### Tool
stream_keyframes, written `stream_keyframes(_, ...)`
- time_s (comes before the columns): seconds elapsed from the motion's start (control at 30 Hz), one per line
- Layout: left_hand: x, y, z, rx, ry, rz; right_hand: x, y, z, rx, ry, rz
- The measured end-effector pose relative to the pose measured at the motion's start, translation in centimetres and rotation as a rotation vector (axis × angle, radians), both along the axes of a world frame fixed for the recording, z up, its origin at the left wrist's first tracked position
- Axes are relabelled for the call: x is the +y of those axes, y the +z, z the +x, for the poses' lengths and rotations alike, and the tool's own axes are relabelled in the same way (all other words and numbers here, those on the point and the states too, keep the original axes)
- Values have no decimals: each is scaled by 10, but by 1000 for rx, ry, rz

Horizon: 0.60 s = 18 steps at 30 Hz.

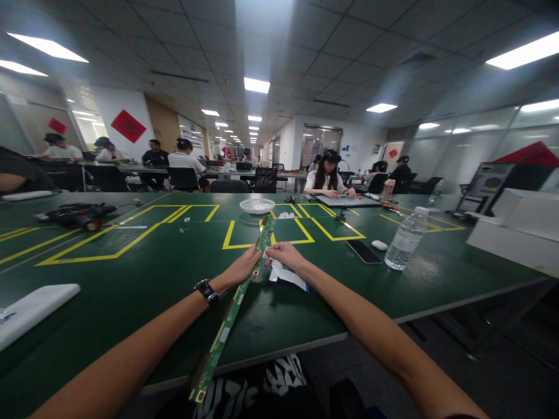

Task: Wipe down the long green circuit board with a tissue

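Observation:
My left hand [246, 265] is closed round a long, narrow green circuit board [236, 305]. The board slants from near my lap at the table's front edge up towards the middle of the table. Close against the board's right side, my right hand [286, 257] is pinched, its fingertips at a white flat cable [289, 277] with a blue end. The cable trails down and right beneath the hand. My fingers hide exactly where cable and board meet. Beyond the board's far end stands a clear round plastic dish [257, 206].
On the green table [174, 302], yellow tape outlines places. To the right are a phone [363, 252], a white earbud case [379, 245], a water bottle [407, 238] and a white box [515, 230]. Black gear [76, 214] and a white slab [37, 311] lie left. A person sits opposite.

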State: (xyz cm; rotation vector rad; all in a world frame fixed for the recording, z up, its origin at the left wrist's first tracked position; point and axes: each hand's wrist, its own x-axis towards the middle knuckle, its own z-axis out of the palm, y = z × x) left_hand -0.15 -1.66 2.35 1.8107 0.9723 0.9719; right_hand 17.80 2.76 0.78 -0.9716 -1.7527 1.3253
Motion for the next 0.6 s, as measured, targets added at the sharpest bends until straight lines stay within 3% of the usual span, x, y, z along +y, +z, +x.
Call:
stream_keyframes(0.27,4,-6,0,16,18,43,1,-2,1,-52,-8,18)
stream_keyframes(0.47,13,-16,6,-45,15,-100,10,-2,3,-135,-35,13)
stream_keyframes(0.6,24,-14,-2,26,192,-44,21,-1,21,-311,-184,154)
